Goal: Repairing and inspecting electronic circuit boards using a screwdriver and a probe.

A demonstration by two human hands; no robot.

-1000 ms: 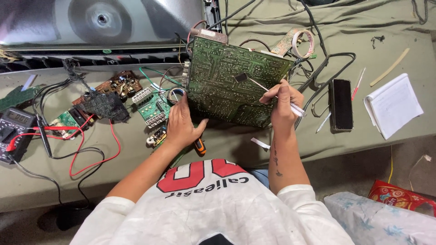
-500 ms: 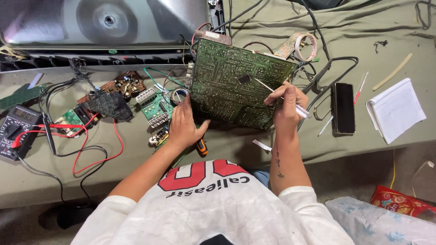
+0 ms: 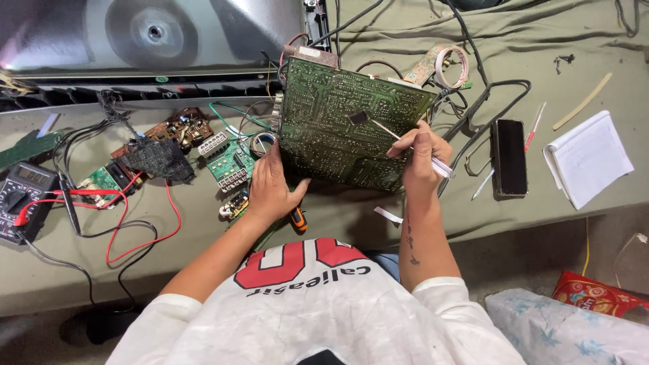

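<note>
The left hand (image 3: pixel 269 186) grips the green circuit board's (image 3: pixel 338 122) lower left edge, tilting it up off the table (image 3: pixel 378 216). The right hand (image 3: pixel 418 159) pinches a thin brush (image 3: pixel 399 140) against the board.

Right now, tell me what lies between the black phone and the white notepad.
In the head view, a thin red-and-white pen lies on the cloth between the black phone and the white notepad.

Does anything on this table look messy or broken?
Yes. A small dark board left of the big green circuit board looks blackened, as if burnt. Red and black wires sprawl loosely near the meter. The left hand props the big board up tilted while the right hand holds a small brush against it.
</note>
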